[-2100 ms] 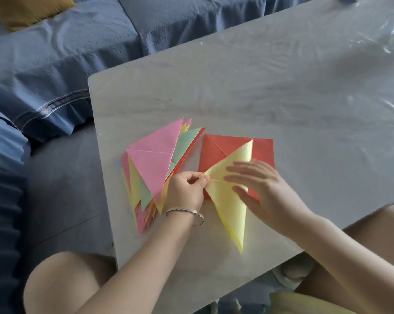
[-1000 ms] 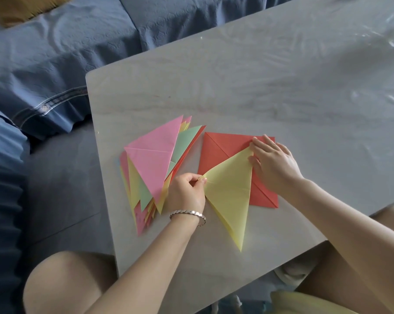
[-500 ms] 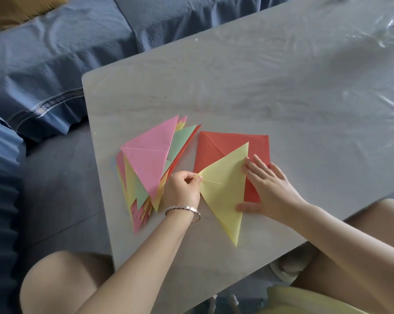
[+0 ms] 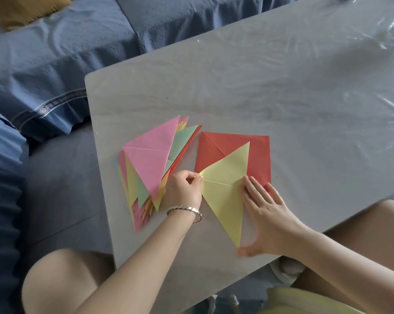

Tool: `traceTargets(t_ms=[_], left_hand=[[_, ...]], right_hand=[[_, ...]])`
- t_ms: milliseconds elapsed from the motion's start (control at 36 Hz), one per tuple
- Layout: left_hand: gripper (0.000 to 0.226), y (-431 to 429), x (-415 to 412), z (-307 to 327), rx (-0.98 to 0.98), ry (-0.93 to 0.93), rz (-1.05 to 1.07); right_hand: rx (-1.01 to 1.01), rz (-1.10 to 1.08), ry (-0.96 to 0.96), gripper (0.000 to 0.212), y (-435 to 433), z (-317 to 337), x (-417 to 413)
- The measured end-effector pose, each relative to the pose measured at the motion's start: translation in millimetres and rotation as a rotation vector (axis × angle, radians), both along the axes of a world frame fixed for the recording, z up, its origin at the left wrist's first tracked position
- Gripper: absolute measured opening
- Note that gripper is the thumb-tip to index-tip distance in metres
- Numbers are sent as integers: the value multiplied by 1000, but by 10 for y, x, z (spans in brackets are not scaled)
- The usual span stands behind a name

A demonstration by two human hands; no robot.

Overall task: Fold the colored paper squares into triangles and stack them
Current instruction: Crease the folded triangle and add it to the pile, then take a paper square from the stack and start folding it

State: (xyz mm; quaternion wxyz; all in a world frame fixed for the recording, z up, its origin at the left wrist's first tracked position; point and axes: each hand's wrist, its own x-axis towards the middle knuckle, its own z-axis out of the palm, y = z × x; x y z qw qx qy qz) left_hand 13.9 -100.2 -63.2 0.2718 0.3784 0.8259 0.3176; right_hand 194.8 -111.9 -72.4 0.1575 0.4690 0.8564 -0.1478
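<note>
Yellow paper triangle (image 4: pixel 223 193) lies on the near part of the grey table (image 4: pixel 282 87), partly over a red paper square (image 4: pixel 258 152). The left hand (image 4: pixel 183 189) pinches its left corner, probably to keep the two layered corners matched. The right hand (image 4: pixel 267 211) lies flat, fingers straight, on the long right edge, apparently to press the crease sharp. Just left of the left hand sits the stack of folded triangles (image 4: pixel 149 164), pink on top and fanned out. By count: one yellow triangle, one red square showing, and one stack too overlapped to number.
</note>
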Motion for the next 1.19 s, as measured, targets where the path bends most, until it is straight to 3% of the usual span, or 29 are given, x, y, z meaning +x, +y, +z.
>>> traceTargets(t_ms=[83,167,333,500,583,694,750,806,944,1194], left_hand=[[9,-23,5,18,15,27,-28],[9,-37,-44,137,150,69,-60],[12,112,-534,547,403,219,32],[26,343,-1116,580,243,301,90],[51,360,-1153,475,116,457,28],[46,253,-844,343,261,643,-165],[34,168,-578,329,273,465,-282],[31,87,-321,310,165,274,-369],[54,100,-39,150,-166,280,-381],[59,363,22,144,-231,85,-193]], right_hand=[[0,76,65,140,-6,58,-26],[-73,67,136,133,22,93,24],[54,-16,246,130,139,38,119],[103,-28,314,94,170,61,63],[109,-51,369,67,177,56,56],[139,-100,413,54,184,0,82],[152,-108,406,51,186,-41,111],[180,-95,401,51,190,-75,138],[266,-74,397,45,181,-115,215],[344,-84,438,50,138,-195,274]])
